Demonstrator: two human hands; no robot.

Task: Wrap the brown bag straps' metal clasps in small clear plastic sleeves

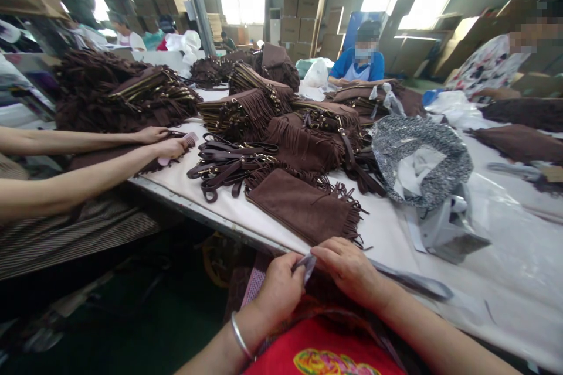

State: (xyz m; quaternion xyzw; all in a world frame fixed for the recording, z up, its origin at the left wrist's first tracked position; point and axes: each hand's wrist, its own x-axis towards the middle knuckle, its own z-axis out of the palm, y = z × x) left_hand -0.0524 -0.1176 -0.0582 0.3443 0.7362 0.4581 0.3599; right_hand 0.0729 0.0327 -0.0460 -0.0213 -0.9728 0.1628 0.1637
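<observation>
At the table's front edge, my left hand (281, 284) is closed on a small, thin greyish piece (307, 266), perhaps plastic or cloth. My right hand (349, 272) meets it there, its thumb and fingers pinched at the upper end of the same piece. Just beyond my hands lies a flat brown suede bag (299, 202) with fringe along its sides. Dark leather straps (229, 167) with gold-coloured hardware are heaped behind it to the left. Farther back sit stacked brown fringed bags (240, 114) with zippers showing.
On the left, a co-worker's hand (173, 149) holds a pink comb (190, 139) over brown fringe. A grey speckled bag (417, 155) and clear plastic (514, 217) lie to the right. A co-worker in blue (338, 67) sits across the white-covered table (387, 222).
</observation>
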